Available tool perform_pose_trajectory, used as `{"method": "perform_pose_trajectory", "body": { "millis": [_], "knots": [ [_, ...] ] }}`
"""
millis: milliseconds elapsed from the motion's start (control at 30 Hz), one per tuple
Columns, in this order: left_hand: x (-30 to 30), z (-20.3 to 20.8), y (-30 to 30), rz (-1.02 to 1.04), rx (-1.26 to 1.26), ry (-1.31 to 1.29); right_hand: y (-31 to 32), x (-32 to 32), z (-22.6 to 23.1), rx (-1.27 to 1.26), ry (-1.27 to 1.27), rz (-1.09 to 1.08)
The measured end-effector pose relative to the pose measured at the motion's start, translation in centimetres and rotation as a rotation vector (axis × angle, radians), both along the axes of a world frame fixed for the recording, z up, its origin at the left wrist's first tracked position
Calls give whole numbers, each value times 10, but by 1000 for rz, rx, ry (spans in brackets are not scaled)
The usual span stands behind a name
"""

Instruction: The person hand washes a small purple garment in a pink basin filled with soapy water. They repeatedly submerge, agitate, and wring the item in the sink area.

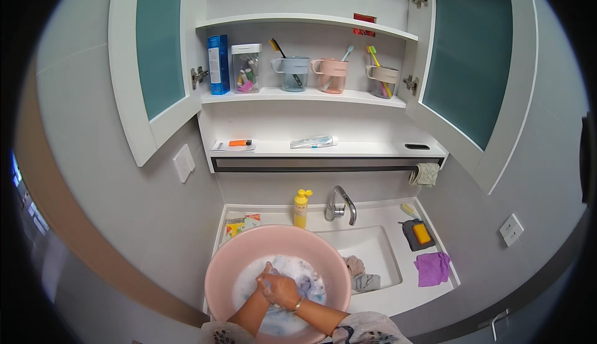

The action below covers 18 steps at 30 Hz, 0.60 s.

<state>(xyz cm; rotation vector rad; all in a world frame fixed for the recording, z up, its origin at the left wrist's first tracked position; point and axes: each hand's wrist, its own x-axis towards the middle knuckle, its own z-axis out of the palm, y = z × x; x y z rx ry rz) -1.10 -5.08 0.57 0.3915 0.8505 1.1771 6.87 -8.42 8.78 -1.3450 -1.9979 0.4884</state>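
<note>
1. We see the left hand (265,274) and right hand (283,290) together, low over the middle of the pink basin (217,269). The right fingers look bent in toward the left hand; we cannot tell whether either hand grips anything.
2. Bluish cloth (305,285) lies in the suds (245,277), just right of the hands.
3. Suds could slop over the rim, we judge, if the hands work hard or push cloth against the wall of the basin.
4. The basin stands partly over the sink (388,254); leaning on one side could tip or slide it, more so on a wet counter.
5. The sleeves (367,330) reach close to the rim and could get soaked. The bracelet (299,305) could snag a loose thread.
6. The yellow bottle (300,212) stands just behind the basin; a backward shove could knock it over.
7. In the sink, the clothes (365,282) could block the outlet if water spills there; we cannot see the outlet.
8. Suds hide the water level and most of the cloth, so we cannot count pieces. The fingertips are hard to make out where the hands meet.
9. The basin covers the sink's left part, and the forearms and sleeves hide its near rim.
</note>
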Motion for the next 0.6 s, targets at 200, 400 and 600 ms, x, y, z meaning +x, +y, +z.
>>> {"method": "perform_pose_trajectory", "body": {
  "millis": [200, 400, 600],
  "knots": [
    [12, 37, 1, -258, -6, 107, 68, 51, -2, -170, 209, -435],
    [-2, 46, 1, -15, -69, -252, 3, 12, 18, -168, 485, -89],
    [32, 54, -16, -115, -148, 50, 61, 38, -8, -72, -143, -377]
  ]
}}
